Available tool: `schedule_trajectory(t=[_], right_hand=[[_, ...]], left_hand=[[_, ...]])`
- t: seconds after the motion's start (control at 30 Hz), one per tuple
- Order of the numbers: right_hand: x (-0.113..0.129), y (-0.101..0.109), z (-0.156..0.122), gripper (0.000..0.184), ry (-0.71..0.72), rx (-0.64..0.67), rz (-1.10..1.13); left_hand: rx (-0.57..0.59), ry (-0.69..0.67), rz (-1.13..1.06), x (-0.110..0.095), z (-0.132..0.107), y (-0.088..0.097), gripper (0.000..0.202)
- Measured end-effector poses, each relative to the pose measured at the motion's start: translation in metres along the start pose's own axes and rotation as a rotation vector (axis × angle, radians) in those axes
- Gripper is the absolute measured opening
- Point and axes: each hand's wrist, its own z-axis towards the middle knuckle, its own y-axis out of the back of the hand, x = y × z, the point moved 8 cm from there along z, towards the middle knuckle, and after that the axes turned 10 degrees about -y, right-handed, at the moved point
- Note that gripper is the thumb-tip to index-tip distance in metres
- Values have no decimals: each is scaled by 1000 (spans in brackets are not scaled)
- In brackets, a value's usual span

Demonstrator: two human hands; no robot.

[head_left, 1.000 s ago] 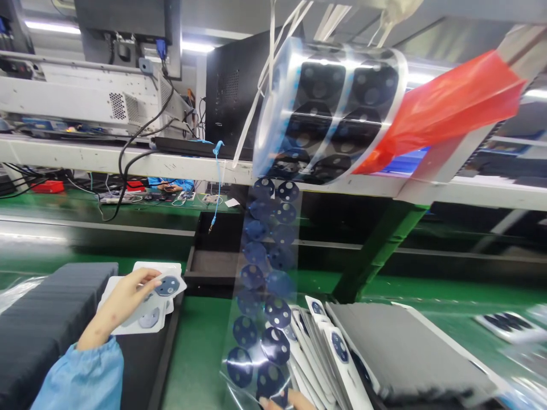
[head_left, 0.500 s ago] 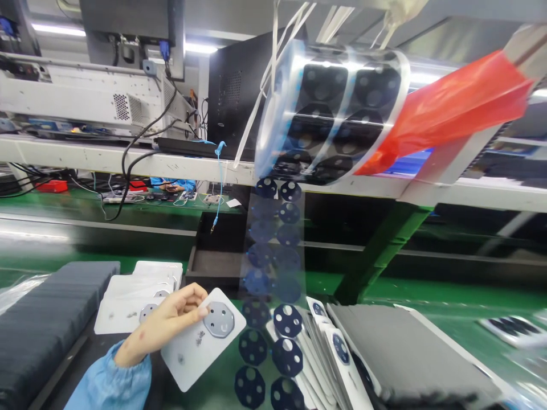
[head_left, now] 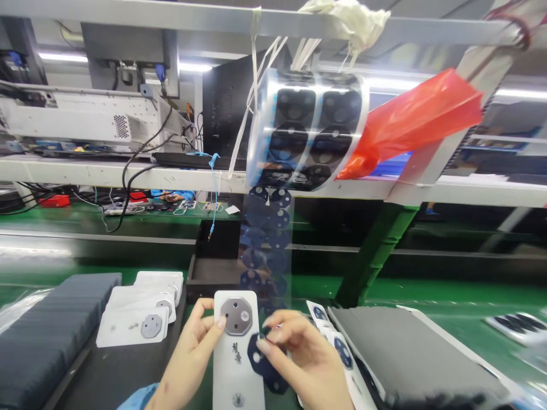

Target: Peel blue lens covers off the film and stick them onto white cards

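The left hand is gripping a white phone back cover by its left edge, holding it upright in front of the person, with the thumb resting just beside the grey octagonal camera plate near the top. The right hand is pinching a dark blue octagonal sticker between thumb and fingertips; the sticker is touching the right edge of the cover, just below the camera plate. It seems to be still joined to the clear film strip (the blur makes this hard to tell) that is hanging down from the sticker roll tied under the upper shelf.

To the left, a stack of white covers is lying on a black tray, near the left hand but apart from it. To the right, a row of covers with stickers is leaning against grey foam sheets, close beside the right hand, so little open room is remaining there. A red plastic bag is hanging beside the roll.
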Motion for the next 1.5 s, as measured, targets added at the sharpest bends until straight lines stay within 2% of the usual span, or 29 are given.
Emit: schedule_trajectory(t=[0.1, 0.2, 0.37, 0.5, 0.7, 0.87, 1.13, 1.5], right_hand=[[4, -26, 28, 33, -98, 30, 158], [2, -36, 35, 38, -146, 15, 224], [-2, -31, 30, 41, -173, -17, 216], [-3, -28, 25, 41, -160, -31, 165], [1, -28, 18, 31, -98, -84, 38], [7, -27, 13, 25, -1, -119, 26], [15, -30, 7, 24, 113, -105, 34], [16, -31, 4, 27, 146, -115, -6]], left_hand=[[-58, -4, -14, -5, -5, -2, 48], [-85, 1, -12, -10, -9, -1, 48], [-112, 14, 14, -7, -13, 1, 51], [-145, -27, 58, -3, -15, 0, 48], [-91, -47, 54, 3, -19, -11, 51], [-97, -32, 28, 2, -23, -13, 49], [-80, 19, -10, 0, -27, -14, 53], [-7, 0, -19, -4, -26, -17, 52]])
